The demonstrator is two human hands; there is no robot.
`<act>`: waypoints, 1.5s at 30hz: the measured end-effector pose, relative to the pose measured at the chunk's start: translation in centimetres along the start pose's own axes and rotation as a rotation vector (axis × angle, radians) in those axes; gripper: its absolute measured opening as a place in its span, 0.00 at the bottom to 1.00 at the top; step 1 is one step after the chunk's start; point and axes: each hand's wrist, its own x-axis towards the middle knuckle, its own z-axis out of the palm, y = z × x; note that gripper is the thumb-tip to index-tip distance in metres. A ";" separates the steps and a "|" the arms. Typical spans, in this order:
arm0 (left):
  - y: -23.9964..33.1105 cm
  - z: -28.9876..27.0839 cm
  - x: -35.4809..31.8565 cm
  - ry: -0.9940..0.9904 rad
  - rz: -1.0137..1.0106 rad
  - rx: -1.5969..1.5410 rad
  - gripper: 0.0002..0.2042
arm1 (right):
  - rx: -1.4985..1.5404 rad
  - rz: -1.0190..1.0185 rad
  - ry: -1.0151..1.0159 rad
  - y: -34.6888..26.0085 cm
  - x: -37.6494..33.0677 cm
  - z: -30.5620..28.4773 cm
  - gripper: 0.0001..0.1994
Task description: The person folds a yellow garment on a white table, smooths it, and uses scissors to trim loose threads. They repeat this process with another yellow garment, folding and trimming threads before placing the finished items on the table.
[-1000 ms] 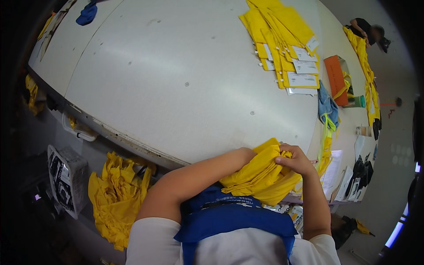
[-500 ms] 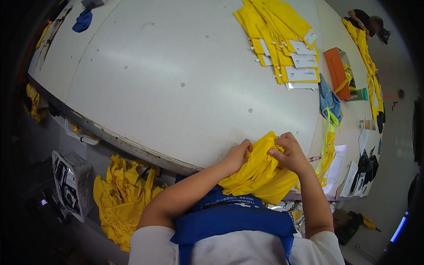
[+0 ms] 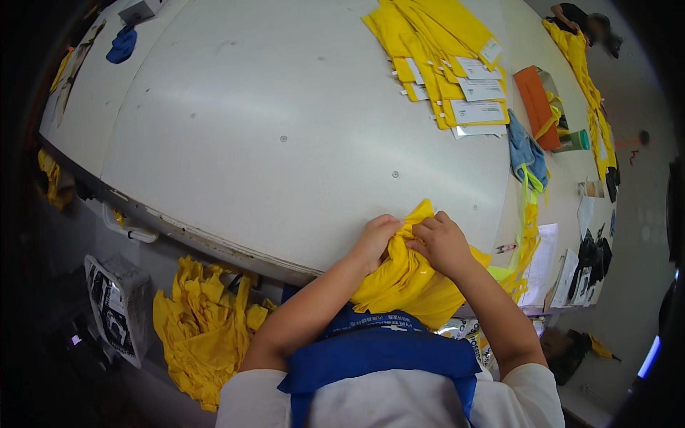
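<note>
A bunched yellow cloth (image 3: 403, 285) hangs over the near table edge against my blue apron. My left hand (image 3: 374, 239) is closed on its left side, with the fingers curled into the folds. My right hand (image 3: 444, 245) pinches the cloth from the right, close to the left hand. A peak of cloth stands up between the two hands. The fingertips are partly hidden in the fabric. What exact kind of article it is does not show.
Flat yellow cloth pieces with white cards (image 3: 479, 110) lie overlapped at the far right of the white table (image 3: 235, 150). An orange box (image 3: 536, 107), a denim piece (image 3: 525, 146) and small snips (image 3: 505, 248) lie rightward. A yellow cloth heap (image 3: 196, 324) sits below left. Another person (image 3: 576, 20) works far right.
My hands have come closer together on the yellow cloth, and the right hand has moved left. A tip of the cloth now rises higher between them. The view has shifted slightly.
</note>
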 end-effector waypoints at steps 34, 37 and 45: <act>3.8 -0.6 -2.6 0.298 0.873 1.689 0.07 | 0.484 0.480 -0.144 0.6 5.1 1.4 0.32; 4.2 -0.3 -2.4 0.269 0.965 1.719 0.07 | 0.499 0.518 -0.211 0.3 5.8 -0.1 0.32; 4.6 1.0 -3.8 0.200 0.805 1.728 0.07 | 0.619 0.364 -0.006 2.5 2.2 2.0 0.18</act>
